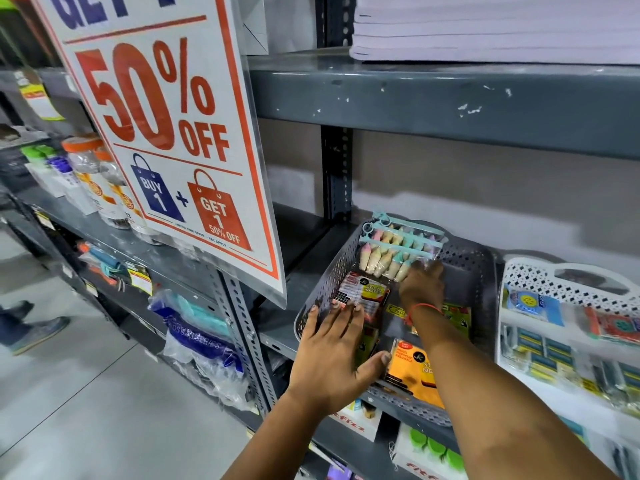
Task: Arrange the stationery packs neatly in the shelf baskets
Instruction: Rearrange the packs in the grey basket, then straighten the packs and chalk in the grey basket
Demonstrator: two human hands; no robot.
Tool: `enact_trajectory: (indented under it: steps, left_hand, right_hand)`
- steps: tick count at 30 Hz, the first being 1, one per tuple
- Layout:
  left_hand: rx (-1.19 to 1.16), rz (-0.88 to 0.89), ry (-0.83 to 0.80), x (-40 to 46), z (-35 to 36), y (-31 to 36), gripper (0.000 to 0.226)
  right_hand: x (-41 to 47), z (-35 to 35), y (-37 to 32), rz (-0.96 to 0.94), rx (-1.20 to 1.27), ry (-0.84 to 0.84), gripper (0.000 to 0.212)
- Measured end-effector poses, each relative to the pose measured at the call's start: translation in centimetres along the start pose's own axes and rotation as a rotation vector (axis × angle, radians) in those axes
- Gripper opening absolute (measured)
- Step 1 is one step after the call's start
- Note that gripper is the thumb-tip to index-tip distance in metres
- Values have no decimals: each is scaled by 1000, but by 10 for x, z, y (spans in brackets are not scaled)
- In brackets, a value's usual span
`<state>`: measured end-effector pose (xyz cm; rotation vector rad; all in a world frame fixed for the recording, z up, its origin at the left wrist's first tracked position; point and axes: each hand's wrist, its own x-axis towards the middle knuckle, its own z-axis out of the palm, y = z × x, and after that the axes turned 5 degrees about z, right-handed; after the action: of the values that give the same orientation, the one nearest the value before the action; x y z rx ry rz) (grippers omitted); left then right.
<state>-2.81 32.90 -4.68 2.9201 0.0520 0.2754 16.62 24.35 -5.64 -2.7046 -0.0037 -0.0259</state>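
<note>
A grey perforated basket (481,271) sits on the grey metal shelf. At its back lie clear zip packs of pastel pencil-shaped items (388,251). Sticky-note packs lie in it: a red and white one (360,289) at the left, an orange one (412,372) at the front. My left hand (332,355) rests flat on the basket's left front, fingers spread over the packs. My right hand (420,284) reaches into the basket, with its fingers on the near edge of the clear zip packs; the grip is blurred.
A large "50% OFF" sign (166,133) hangs at the left, in front of the shelf post. A white perforated basket (526,275) with eraser packs stands to the right. A paper stack (495,26) lies on the shelf above. Jars (90,174) stand at far left.
</note>
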Motion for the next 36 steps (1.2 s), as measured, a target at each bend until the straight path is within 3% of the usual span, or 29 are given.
enact_trajectory:
  steps: [8, 18, 21, 23, 27, 28, 32, 36]
  left_hand:
    - [15, 2, -15, 1, 0, 0, 92]
    - [5, -25, -45, 1, 2, 1, 96]
    - [6, -30, -96, 3, -3, 3, 95]
    - [-134, -89, -147, 10, -9, 3, 95]
    - [-1055, -637, -96, 45, -33, 4, 84]
    - [-1194, -728, -52, 55, -33, 1, 79]
    - [-1360, -829, 72, 84, -24, -2, 71]
    - [-1471, -886, 130, 96, -23, -1, 70]
  right_hand:
    - [7, -5, 6, 123, 118, -89, 43]
    - [10, -12, 3, 114, 188, -203, 40]
    - [8, -20, 9, 83, 253, -157, 36]
    - [2, -26, 9, 61, 262, -97, 32]
    - [-16, -30, -5, 7, 234, -260, 21]
    - [-20, -30, -9, 11, 293, -324, 18]
    - [-44, -27, -15, 247, 857, -600, 7]
    - [-53, -28, -11, 397, 1102, -698, 23]
